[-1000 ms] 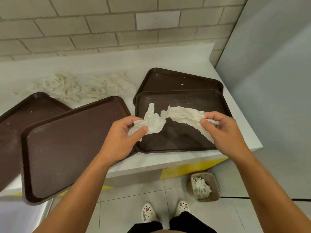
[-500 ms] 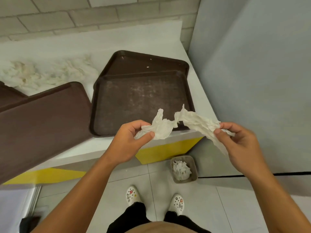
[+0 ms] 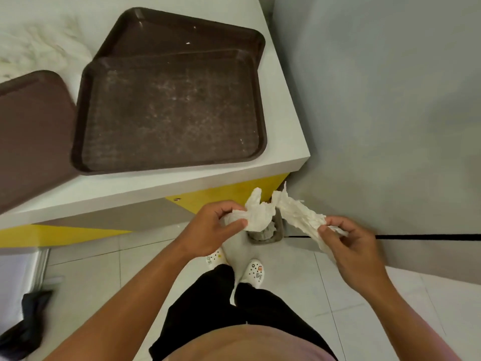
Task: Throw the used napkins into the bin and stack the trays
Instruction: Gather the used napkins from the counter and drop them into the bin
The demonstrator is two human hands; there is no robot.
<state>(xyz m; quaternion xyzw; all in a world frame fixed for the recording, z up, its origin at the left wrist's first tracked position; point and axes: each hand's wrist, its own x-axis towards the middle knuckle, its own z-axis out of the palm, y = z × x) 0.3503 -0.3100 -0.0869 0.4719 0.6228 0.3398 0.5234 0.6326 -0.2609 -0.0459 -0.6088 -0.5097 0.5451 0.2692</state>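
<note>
A crumpled white napkin point(image 3: 283, 213) stretches between both hands, off the counter and above the floor. My left hand point(image 3: 213, 227) pinches its left end and my right hand point(image 3: 348, 243) pinches its right end. Directly below the napkin stands the small grey bin point(image 3: 270, 234), mostly hidden by the paper. On the white counter point(image 3: 283, 142) a brown tray point(image 3: 169, 110) lies on top of another brown tray point(image 3: 182, 29). A third brown tray point(image 3: 28, 131) overhangs the counter at the left. More used napkins point(image 3: 39, 50) lie at the back left of the counter.
A grey wall point(image 3: 390, 100) rises right beside the counter and bin. My feet in white clogs point(image 3: 256, 272) stand on the tiled floor just in front of the bin. A dark cloth point(image 3: 26, 324) lies on the floor at the lower left.
Both hands have carried the napkin off the tray, past the counter edge and down over the bin. My view has tilted down toward the floor.
</note>
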